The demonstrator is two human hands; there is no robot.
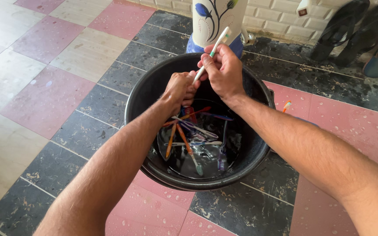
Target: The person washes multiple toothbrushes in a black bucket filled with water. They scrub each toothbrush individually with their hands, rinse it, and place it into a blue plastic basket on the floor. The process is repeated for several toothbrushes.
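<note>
A black bucket [259, 155] stands on the tiled floor with shallow water and several toothbrushes [189, 135] of orange, white and purple lying in it. Over the bucket my right hand [224, 72] grips a white toothbrush [216, 43] by its handle, the brush slanting up and to the right. My left hand [179, 88] is closed around the lower end of the same toothbrush, its fingers touching my right hand. Which end carries the bristles I cannot tell.
A white vase-like container [217, 17] with a blue flower pattern stands just behind the bucket. Dark sandals [355, 28] lean by the brick wall at the top right. One more toothbrush [286, 105] lies on the wet pink and black tiles right of the bucket.
</note>
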